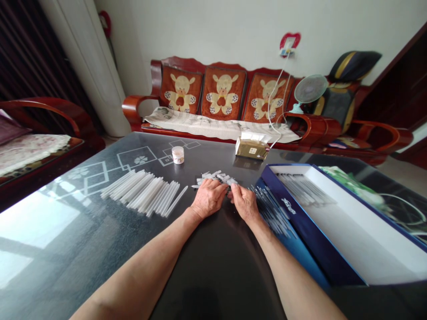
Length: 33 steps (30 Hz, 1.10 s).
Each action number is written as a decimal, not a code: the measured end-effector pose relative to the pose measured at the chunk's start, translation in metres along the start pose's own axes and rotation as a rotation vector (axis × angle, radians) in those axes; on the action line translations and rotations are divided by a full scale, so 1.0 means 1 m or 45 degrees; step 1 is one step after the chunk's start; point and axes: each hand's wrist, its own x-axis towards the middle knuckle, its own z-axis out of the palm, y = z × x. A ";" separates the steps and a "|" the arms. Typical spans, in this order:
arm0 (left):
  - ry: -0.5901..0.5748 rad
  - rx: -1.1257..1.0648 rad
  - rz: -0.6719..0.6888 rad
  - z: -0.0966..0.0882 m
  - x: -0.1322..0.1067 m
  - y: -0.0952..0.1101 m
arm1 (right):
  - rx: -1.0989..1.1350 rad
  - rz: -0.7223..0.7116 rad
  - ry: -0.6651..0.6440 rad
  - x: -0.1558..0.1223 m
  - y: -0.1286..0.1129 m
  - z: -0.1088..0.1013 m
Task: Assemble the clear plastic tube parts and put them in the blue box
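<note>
Left hand (208, 198), right hand (244, 203): both half-curled, fingertips together at pile, grip unclear | Short tubes (215, 178): jumbled pile just ahead of both hands, long axes mostly crosswise, neither hand clearly nearer | Long tubes (142, 193): row left of left hand | Blue box (300, 213): right of right hand

A small white screw-top jar (178, 155) and a tan paper tissue pack (251, 149) are set on a dark glass tabletop (213, 275). Beyond them, a red wooden sofa (140, 106) with orange bear-patterned cushions (223, 93) is seen, and a pale round electric fan (311, 88) is placed at its right end.
</note>
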 end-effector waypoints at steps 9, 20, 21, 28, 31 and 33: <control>-0.039 0.001 -0.002 -0.001 0.000 0.001 | -0.012 -0.080 -0.054 -0.001 0.000 -0.001; -0.074 -0.003 -0.034 0.001 0.000 -0.001 | 0.015 -0.048 -0.041 -0.002 -0.003 -0.003; -0.073 -0.006 -0.030 0.001 0.000 -0.001 | 0.013 -0.054 -0.050 -0.002 -0.002 -0.003; -0.089 -0.037 0.019 0.000 0.000 0.000 | -0.013 0.032 -0.080 0.001 0.000 -0.001; -0.088 -0.038 -0.001 0.000 0.000 -0.001 | 0.031 0.057 -0.066 0.000 -0.002 -0.001; -0.085 -0.033 -0.014 0.000 0.000 -0.001 | 0.024 0.005 -0.051 -0.001 -0.003 -0.002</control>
